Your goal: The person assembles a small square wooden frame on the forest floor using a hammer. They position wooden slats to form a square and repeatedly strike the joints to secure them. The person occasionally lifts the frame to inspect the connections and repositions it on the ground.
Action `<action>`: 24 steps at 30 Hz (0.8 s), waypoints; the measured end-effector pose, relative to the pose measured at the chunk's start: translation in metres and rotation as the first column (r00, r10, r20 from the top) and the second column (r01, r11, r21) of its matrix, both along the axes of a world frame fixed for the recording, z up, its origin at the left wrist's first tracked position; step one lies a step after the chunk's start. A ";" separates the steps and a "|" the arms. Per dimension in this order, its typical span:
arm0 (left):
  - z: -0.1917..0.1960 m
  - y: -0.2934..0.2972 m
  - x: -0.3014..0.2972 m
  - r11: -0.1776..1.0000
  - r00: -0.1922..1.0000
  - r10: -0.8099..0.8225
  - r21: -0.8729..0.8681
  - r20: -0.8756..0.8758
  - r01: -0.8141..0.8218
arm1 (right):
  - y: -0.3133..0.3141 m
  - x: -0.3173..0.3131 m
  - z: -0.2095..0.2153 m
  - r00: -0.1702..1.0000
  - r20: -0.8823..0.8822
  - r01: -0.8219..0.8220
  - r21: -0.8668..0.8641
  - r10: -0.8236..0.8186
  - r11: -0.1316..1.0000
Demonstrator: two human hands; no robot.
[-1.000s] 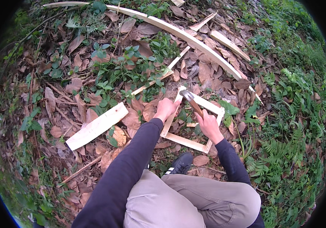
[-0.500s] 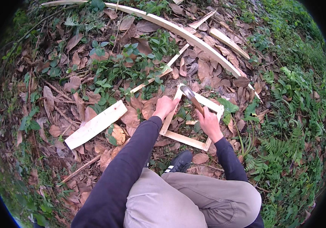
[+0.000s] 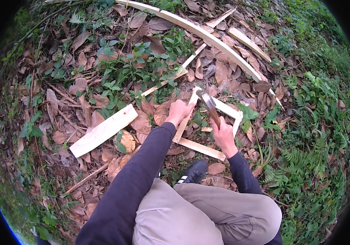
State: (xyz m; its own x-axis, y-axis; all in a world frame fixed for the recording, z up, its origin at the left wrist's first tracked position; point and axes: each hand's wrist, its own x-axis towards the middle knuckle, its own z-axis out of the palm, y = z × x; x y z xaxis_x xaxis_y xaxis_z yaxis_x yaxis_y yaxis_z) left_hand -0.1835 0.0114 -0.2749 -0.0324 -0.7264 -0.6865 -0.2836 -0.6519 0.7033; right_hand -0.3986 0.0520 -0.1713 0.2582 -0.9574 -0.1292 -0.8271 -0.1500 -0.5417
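Observation:
A four-sided frame of pale wooden strips (image 3: pixel 201 148) lies on the leafy ground in front of my feet. My left hand (image 3: pixel 179 112) is closed on the frame's left strip, close to its far corner. In my right hand (image 3: pixel 224 134) is a hammer (image 3: pixel 208 102), gripped by its brown wooden handle. The metal head is over or against that same far corner; whether it touches the wood I cannot tell. Part of the frame's right side is hidden behind my right hand. A short wooden piece shows inside the frame, left of my right hand.
A wide board (image 3: pixel 103 130) lies to the left on dry leaves. Beyond the frame a long wooden strip (image 3: pixel 207 36) crosses the ground, with thinner strips (image 3: pixel 162 85) and a short piece (image 3: pixel 249 44) near it. Ferns (image 3: pixel 301 163) grow at right. My shoe (image 3: pixel 194 171) is just this side of the frame.
The hammer's head has shifted slightly to the right and nearer to me. My left hand keeps its grip on the strip. The whole view has shifted slightly.

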 end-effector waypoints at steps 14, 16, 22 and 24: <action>0.003 -0.002 0.004 0.996 0.998 0.036 0.079 -0.048 -0.032 | -0.023 -0.007 0.000 0.988 -0.115 -0.111 -0.071 0.102 0.991; 0.020 -0.007 0.001 0.990 0.997 0.046 0.135 -0.061 -0.037 | -0.014 -0.002 0.030 0.991 0.023 -0.117 -0.288 0.129 0.950; 0.027 -0.011 0.000 0.996 0.999 -0.010 0.085 -0.047 0.014 | -0.005 -0.021 -0.005 0.963 -0.071 -0.253 -0.574 0.260 0.779; 0.014 -0.007 0.006 0.994 1.000 0.005 0.107 -0.002 -0.005 | -0.016 -0.006 -0.020 0.989 -0.134 -0.068 -0.049 0.061 0.996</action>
State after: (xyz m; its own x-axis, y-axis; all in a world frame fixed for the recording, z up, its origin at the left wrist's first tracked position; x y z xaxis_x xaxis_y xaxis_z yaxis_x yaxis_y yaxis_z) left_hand -0.1771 0.0044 -0.2605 -0.0309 -0.6487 -0.7604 -0.2787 -0.7250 0.6298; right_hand -0.4044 0.0358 -0.1915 0.3039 -0.9457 -0.1152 -0.8785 -0.2314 -0.4179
